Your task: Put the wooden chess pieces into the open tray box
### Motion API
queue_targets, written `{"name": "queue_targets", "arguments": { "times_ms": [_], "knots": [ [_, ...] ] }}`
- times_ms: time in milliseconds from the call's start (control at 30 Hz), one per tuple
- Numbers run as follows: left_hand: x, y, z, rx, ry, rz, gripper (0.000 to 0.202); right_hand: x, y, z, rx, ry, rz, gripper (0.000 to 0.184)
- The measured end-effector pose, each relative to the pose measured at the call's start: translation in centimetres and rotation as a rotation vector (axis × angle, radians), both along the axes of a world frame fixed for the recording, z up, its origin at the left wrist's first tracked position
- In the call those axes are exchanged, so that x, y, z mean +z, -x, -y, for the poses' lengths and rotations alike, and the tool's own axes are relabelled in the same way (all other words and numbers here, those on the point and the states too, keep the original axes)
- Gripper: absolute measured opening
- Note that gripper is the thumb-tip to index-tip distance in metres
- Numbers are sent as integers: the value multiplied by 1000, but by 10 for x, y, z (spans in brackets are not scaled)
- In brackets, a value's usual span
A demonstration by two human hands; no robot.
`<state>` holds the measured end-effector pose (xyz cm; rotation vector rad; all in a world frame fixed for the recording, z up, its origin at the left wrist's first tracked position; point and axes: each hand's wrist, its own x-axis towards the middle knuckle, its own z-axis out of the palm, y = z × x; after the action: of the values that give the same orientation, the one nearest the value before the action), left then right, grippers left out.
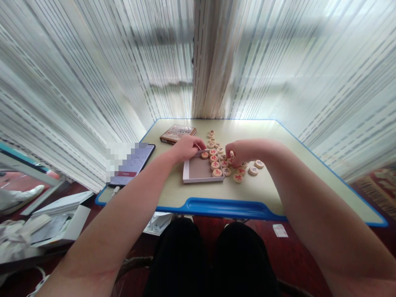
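At the left, a phone [133, 168] with a lit screen lies along the edge of the pale tabletop [173, 194], and a strip of bare surface separates it from the white-walled tray [202, 180]. A brown patterned box [177, 133] sits near the far edge, just beyond the left hand [188, 147]. That hand's fingers bend at the tray's far rim; whether they grip it, I cannot tell. Inside the tray, four round wooden discs [215, 165] with red characters line the right wall, and a fifth sits against the far wall, leaving the brown floor open toward the left and near sides. Loose discs [238, 178], some red-lettered and some dark, crowd outside the right wall and trail away toward the far edge. The right hand [232, 152] reaches down among them, fingers curled; whether they hold one is unclear. Two dark-marked discs [253, 170] lie farther right, with wide tabletop beyond, toward the blue edging [328, 161].
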<state>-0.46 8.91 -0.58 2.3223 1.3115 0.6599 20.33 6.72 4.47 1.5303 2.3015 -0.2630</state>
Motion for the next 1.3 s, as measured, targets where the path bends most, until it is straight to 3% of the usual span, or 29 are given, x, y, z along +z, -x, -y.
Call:
{"name": "queue_targets", "arguments": {
  "times_ms": [233,400,600,733,933,1133,1300],
  "knots": [
    [-2,-1,-1,-6,-32,9,38,6,3,4,-53,-37,-14,33],
    [-2,1,-3,-22,17,34,41,6,2,-4,-91,-228,-114,34],
    [-4,3,-8,-36,47,38,39,-14,24,-3,71,-320,-387,35],
    [-8,2,-12,-37,41,63,37,-27,40,4,113,-334,-456,30],
    [-8,-1,-11,-16,154,214,32,-31,47,5,51,-372,-448,31],
    [-3,2,-11,-44,336,266,27,-33,44,0,43,-409,-380,30],
    [-3,5,-14,-88,401,276,19,-32,44,1,35,-396,-368,33]
  ]
}}
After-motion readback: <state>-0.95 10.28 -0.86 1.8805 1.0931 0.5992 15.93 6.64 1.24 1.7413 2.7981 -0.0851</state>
